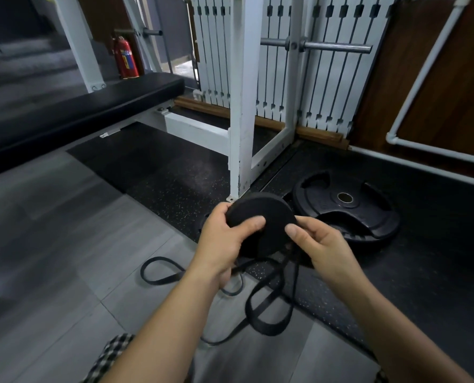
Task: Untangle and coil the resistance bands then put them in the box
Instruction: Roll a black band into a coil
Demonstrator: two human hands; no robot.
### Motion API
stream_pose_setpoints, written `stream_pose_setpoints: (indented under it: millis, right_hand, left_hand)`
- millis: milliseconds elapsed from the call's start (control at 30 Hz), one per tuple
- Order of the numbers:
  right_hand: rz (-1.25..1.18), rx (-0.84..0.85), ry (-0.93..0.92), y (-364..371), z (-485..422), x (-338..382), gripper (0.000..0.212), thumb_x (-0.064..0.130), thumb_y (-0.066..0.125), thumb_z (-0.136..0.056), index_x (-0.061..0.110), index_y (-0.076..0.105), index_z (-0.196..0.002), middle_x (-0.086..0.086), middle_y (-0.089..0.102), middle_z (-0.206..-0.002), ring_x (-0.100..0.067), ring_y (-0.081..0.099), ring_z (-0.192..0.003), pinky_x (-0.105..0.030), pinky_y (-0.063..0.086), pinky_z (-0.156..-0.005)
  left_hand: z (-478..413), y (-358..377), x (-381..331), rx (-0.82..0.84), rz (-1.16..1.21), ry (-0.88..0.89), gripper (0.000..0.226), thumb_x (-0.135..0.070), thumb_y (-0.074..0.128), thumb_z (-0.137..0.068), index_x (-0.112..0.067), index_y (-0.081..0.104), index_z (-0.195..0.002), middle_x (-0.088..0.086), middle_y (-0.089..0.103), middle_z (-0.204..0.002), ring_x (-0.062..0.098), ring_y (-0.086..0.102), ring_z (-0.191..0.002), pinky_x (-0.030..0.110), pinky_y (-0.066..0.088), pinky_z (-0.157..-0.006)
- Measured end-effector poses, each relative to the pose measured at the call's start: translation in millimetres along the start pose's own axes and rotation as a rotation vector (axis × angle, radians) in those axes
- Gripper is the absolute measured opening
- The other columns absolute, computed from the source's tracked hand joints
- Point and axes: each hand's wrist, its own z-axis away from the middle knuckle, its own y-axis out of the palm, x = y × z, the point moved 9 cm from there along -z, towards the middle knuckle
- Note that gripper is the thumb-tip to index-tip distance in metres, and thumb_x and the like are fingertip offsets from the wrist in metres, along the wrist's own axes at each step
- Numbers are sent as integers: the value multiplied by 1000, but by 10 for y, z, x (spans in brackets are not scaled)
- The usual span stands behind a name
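Head view: the left hand (224, 239) grips a tight black coil (260, 225) of band, thumb pressed on its face. The right hand (321, 244) pinches the coil's right edge, where the loose band (269, 302) leaves it. That tail hangs below both hands and loops on the floor (64, 244), with one loop (161, 272) lying left of the left wrist.

The coil would likely spring open if either thumb eased off. The floor loops cross one another, so they may knot as they feed in.

A weight plate (346, 208) lies just beyond the right hand, and a white post (241, 106) stands beyond the coil. No box is in view.
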Motion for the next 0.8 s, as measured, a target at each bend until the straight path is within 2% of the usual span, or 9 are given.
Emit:
stream_pose_setpoints:
  millis: [67,167,267,333,467,567,633,733,800]
  right_hand:
    - [-65,-29,21,24,13,-40,18,9,53,-90,13,65,-103,8,74,-85,-3,68,-81,-11,50,-66]
    - [-179,-57,26,70,32,-85,23,8,53,-90,10,62,-112,-1,72,-102,-11,67,-96,-17,53,-78]
    - [-291,-97,46,23,35,-133,23,15,58,-86,10,64,-108,-8,71,-106,-20,66,-102,-30,52,-90]
    - [-337,-95,58,-12,38,-137,24,19,59,-82,10,66,-103,-10,71,-104,-24,66,-102,-34,52,-90]
    - [-338,-92,48,-176,23,-56,17,7,52,-89,11,67,-95,-6,74,-92,-17,70,-87,-23,56,-73]
    - [-175,-43,20,-270,27,32,18,4,53,-88,15,66,-96,-1,74,-88,-13,70,-83,-21,56,-69]
    - [-60,17,17,-227,59,29,22,0,55,-87,18,65,-94,2,74,-84,-10,70,-80,-19,54,-68]
    - [-35,63,10,-150,95,31,23,-2,55,-86,16,65,-96,3,74,-82,-8,69,-79,-18,54,-69]
    - [-66,37,-15,-161,95,68,21,0,55,-86,16,64,-96,5,74,-83,-7,69,-80,-17,54,-69]
  left_hand:
    - [-24,5,49,-61,192,-72,24,-4,68,-78,-10,57,-99,6,67,-90,18,65,-80,20,52,-54]
    - [-50,100,264,-83,442,-223,34,-8,66,-78,-3,58,-111,15,68,-103,27,65,-93,32,56,-64]
    - [17,306,471,-36,622,-373,59,-17,69,-65,0,57,-121,19,65,-115,31,62,-106,42,52,-84]
    - [35,376,501,1,639,-383,60,-18,67,-65,0,57,-121,18,65,-114,30,62,-107,42,51,-86]
    - [35,393,380,101,400,-306,46,-16,67,-71,-1,58,-113,15,67,-110,27,64,-102,38,52,-87]
    - [-53,190,171,45,-171,-65,60,-15,76,-68,-17,49,-122,-2,59,-112,12,58,-100,27,48,-83]
    - [-92,183,69,100,-377,72,66,-13,79,-69,-27,46,-125,-7,54,-115,10,54,-105,27,44,-91]
    - [-57,307,108,243,-322,45,45,-4,77,-69,-22,57,-105,-1,65,-103,16,62,-96,28,51,-82]
    - [-9,338,104,205,-236,35,35,-2,74,-72,-20,57,-96,2,67,-93,16,65,-87,29,55,-74]
